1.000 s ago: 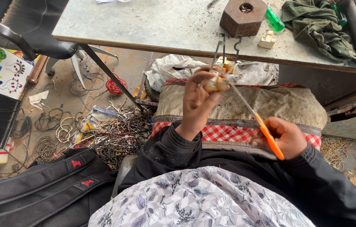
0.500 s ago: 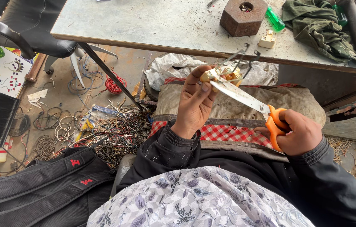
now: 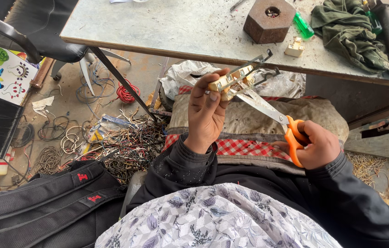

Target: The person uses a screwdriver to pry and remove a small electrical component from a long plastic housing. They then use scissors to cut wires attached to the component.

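Observation:
My left hand (image 3: 206, 112) holds up a small beige electrical part with metal brackets (image 3: 239, 77) in front of me. In my right hand (image 3: 316, 144) is a pair of orange-handled scissors (image 3: 277, 117). Their metal blades run up and left, and the tips touch the underside of the part. Both hands sit over a stuffed sack with a red checked band (image 3: 249, 149) below the table edge.
A grey table (image 3: 180, 30) holds a rusty hexagonal block (image 3: 268, 20), a green bottle (image 3: 303, 25), a small beige part (image 3: 294, 47) and a green cloth (image 3: 346, 32). Tangled wires (image 3: 121, 138) litter the floor at left. A black backpack (image 3: 38, 202) lies at lower left.
My right hand has shifted its grip into the scissor handles and moved right and up. The blades now lie flatter against the part, which my left hand has tilted.

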